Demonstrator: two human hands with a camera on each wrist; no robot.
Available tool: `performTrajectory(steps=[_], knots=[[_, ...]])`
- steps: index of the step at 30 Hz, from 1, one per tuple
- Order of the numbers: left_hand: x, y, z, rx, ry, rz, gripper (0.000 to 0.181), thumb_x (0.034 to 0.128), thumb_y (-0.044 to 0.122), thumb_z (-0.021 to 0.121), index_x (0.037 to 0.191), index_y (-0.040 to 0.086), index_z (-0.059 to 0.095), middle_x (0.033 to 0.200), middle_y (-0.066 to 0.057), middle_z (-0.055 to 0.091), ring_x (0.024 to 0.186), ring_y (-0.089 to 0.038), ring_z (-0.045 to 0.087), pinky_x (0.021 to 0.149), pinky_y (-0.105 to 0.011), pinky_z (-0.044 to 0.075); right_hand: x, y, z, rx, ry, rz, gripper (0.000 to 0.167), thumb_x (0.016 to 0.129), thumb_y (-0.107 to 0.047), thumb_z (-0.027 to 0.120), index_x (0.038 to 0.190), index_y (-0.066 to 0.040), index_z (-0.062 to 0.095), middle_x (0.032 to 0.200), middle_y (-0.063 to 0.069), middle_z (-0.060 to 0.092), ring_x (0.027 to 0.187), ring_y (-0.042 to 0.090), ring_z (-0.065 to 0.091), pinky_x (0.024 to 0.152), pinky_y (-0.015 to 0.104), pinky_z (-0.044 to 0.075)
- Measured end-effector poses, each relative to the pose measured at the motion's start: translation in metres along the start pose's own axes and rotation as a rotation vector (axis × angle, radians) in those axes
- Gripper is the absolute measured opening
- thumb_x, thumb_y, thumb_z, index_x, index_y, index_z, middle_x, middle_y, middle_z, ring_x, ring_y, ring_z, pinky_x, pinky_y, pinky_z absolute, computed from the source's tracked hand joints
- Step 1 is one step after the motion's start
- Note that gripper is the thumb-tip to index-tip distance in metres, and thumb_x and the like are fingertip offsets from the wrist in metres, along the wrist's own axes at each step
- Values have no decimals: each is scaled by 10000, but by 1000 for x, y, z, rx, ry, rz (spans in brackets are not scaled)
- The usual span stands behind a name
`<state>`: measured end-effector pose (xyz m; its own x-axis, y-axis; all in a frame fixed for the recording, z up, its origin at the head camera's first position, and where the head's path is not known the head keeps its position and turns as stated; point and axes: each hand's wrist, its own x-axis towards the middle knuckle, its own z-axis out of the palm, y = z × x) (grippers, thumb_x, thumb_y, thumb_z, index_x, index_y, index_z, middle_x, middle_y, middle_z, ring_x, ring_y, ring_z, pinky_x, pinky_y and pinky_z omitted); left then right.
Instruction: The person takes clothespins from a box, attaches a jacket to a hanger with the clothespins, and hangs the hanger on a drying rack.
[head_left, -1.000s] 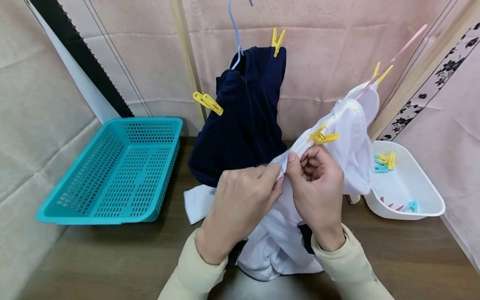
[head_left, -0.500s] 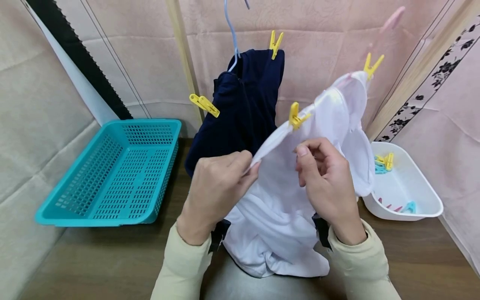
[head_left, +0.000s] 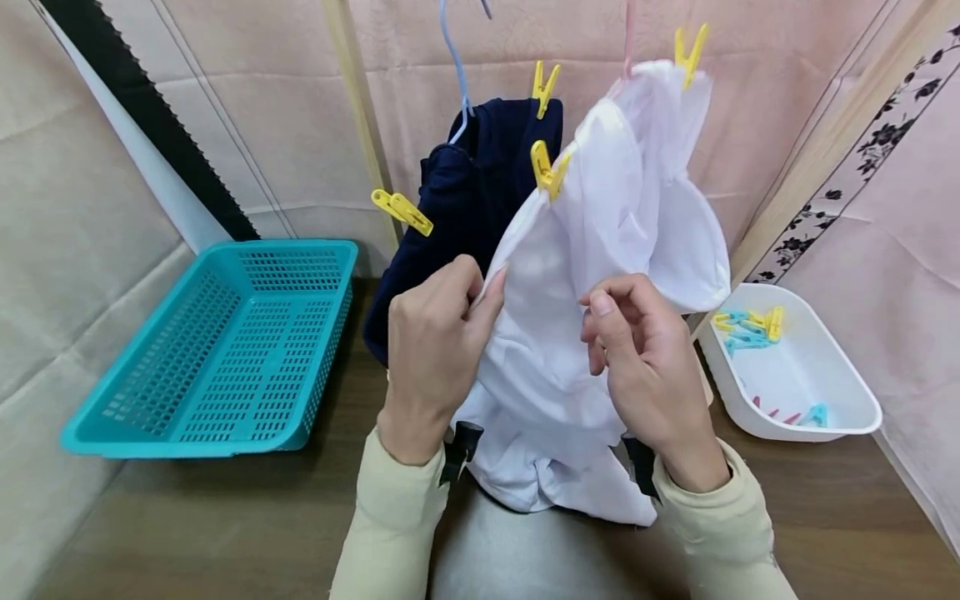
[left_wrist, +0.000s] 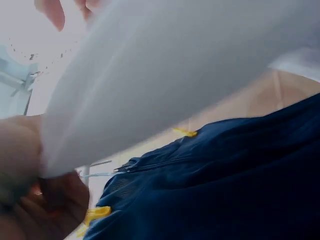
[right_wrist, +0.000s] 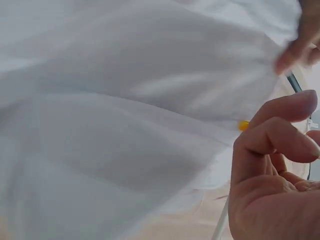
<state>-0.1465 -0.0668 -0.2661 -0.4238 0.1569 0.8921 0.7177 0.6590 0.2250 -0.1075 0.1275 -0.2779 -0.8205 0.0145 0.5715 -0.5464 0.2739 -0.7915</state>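
My left hand [head_left: 435,354] pinches the left edge of a white garment [head_left: 540,317] between thumb and fingers. The garment hangs from a pink hanger [head_left: 628,37], its lower part spread over the front of the table. One yellow clothespin [head_left: 550,173] grips its upper left edge, and another yellow clothespin [head_left: 690,57] sits at its top right. In front of the cloth, my right hand [head_left: 656,375] has loosely curled fingers with nothing between them, also in the right wrist view. Behind, a navy garment [head_left: 450,221] hangs on a blue hanger [head_left: 453,58], partly hidden.
Two yellow clothespins [head_left: 546,87] [head_left: 402,211] are clipped to the navy garment. A teal slotted basket [head_left: 206,450] stands at left. The white tub [head_left: 847,383] at right holds several clothespins. A wooden post [head_left: 847,150] rises behind it.
My right hand has let go of the white cloth's edge. The white garment and its pink hanger have swung left and upward, from tilted right to nearly upright. My left hand keeps its pinch.
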Motion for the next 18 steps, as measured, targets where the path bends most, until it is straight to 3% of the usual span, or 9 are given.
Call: performTrajectory(steps=[3,7,13,16,18], knots=[[0,0,-5,33,-76,-66,381,983,203,691,680,81,495,551,-3,360,475,-128,381,479,-282,301,1,-1,-2,-7,-15,-4,223,1081,-141,469,1070,43,594,781,65,561,532,159,513,512,253,448],[-1,-3,-18,53,-114,-96,355,966,261,721,695,90,569,554,-1,374,487,-125,394,486,-286,296,3,2,-12,-82,-105,53,190,1076,-150,496,1035,-14,622,764,71,572,551,163,533,519,253,435],[-2,-9,-34,96,-170,-167,311,935,323,752,806,59,651,605,-39,478,529,-154,436,524,-287,331,4,21,-48,-484,-517,166,182,1048,-332,579,971,-190,662,809,-59,650,717,81,605,652,240,478],[-2,-11,-36,121,-177,-201,301,945,330,735,824,65,659,647,-48,514,558,-177,463,546,-299,343,4,43,-57,-581,-680,178,264,995,-407,652,1123,-177,674,1011,-41,707,926,123,651,816,316,521],[-3,-12,-36,134,-164,-217,303,955,331,721,822,66,658,660,-53,509,566,-193,458,555,-308,337,4,63,-55,-584,-783,153,479,940,-446,716,1294,-136,622,1246,37,684,1141,203,634,958,407,509]])
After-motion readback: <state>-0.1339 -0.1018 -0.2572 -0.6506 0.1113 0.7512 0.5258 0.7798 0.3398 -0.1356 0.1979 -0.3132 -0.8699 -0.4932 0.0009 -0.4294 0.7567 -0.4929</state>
